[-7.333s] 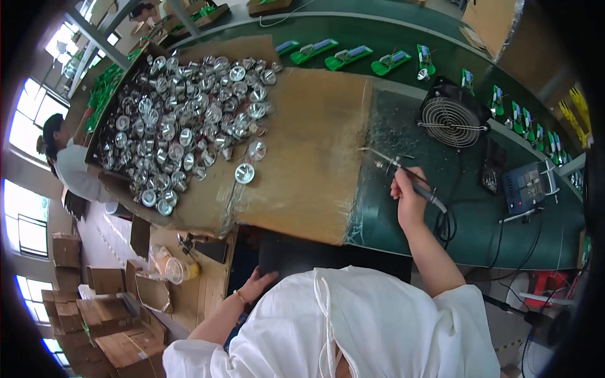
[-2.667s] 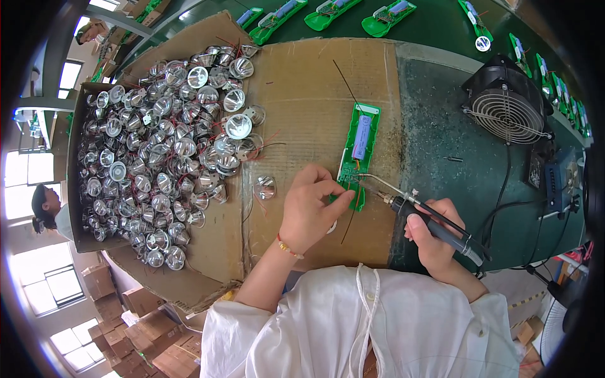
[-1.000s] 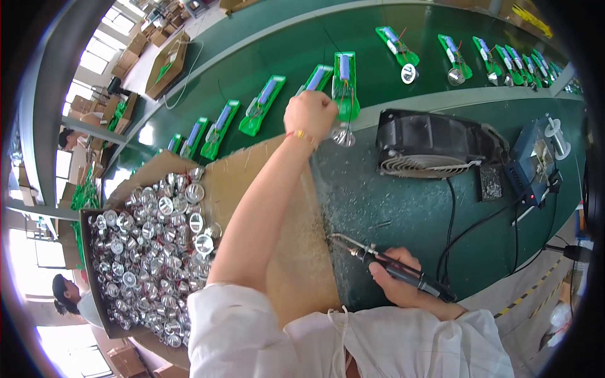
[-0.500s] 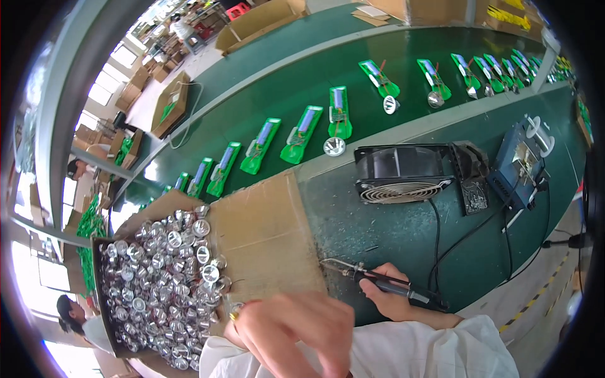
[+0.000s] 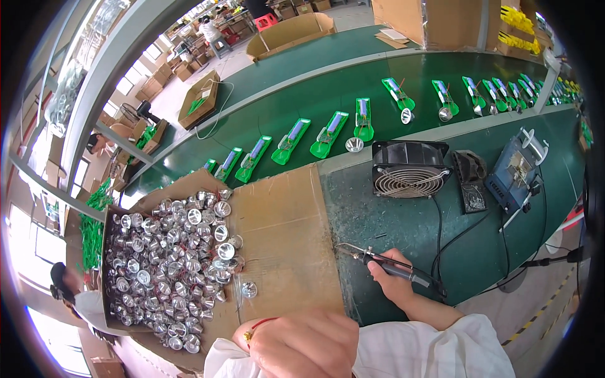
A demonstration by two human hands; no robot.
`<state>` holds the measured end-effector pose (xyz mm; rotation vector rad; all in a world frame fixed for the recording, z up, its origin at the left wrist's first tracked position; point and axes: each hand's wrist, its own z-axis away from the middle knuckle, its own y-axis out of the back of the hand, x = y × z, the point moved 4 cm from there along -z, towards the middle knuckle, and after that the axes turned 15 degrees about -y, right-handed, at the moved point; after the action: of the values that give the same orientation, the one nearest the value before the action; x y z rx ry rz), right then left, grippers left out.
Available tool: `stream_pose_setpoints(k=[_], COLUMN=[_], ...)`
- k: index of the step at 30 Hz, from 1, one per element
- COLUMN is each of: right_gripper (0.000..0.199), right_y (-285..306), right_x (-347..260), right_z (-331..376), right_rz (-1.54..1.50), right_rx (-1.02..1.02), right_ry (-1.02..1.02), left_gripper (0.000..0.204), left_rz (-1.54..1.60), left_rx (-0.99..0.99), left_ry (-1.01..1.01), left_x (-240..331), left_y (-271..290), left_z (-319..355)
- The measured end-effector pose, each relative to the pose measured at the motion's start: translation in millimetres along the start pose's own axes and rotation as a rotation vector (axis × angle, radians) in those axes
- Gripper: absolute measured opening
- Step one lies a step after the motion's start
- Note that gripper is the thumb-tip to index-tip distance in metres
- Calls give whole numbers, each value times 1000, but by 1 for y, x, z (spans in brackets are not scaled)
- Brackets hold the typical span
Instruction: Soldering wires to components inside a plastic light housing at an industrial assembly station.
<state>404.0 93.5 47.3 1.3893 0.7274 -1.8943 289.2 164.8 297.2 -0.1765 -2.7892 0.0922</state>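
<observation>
My right hand [image 5: 394,277] is closed around the black handle of a soldering iron [image 5: 396,269]; its metal tip points left, over the edge of a brown cardboard sheet [image 5: 283,233]. Close to my body, at the near edge of that sheet, is my left hand [image 5: 309,343], back upward, with a red string bracelet [image 5: 263,322] at the wrist. Its fingers bend down out of sight, so whatever they may hold is hidden. One silvery reflector cup [image 5: 249,290] lies alone on the cardboard. Left of it, a carton [image 5: 108,271] is heaped with similar cups.
Behind the bench, green plastic housings [image 5: 291,142] with blue parts lie in a row on a green belt [image 5: 252,120], some with a reflector cup. A black fan [image 5: 409,170], a black iron stand [image 5: 472,183] and a blue soldering station [image 5: 513,176] with cables stand at the right.
My left hand has drawn down toward my body, its fingers now out of sight. The lone reflector cup now shows on the cardboard. The view has shifted; my right hand still grips the iron.
</observation>
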Motion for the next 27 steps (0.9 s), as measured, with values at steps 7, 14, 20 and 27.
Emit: stream_pose_setpoints(k=[7, 14, 20, 27], right_gripper=[17, 17, 16, 16], right_y=[0, 0, 0, -2], right_x=[-3, -3, -4, -7], right_z=[1, 0, 0, 2], right_rz=[-71, -66, -78, -113], right_rx=[-39, -41, -40, -57], right_ry=[-18, -28, -27, -16], left_gripper=[18, 10, 10, 8], left_rz=[-442, -223, -326, -404], left_rx=[155, 188, -52, 129], left_ry=[259, 103, -88, -43], left_x=[12, 17, 21, 20], left_y=[-1, -3, -9, -25], left_z=[3, 4, -16, -16])
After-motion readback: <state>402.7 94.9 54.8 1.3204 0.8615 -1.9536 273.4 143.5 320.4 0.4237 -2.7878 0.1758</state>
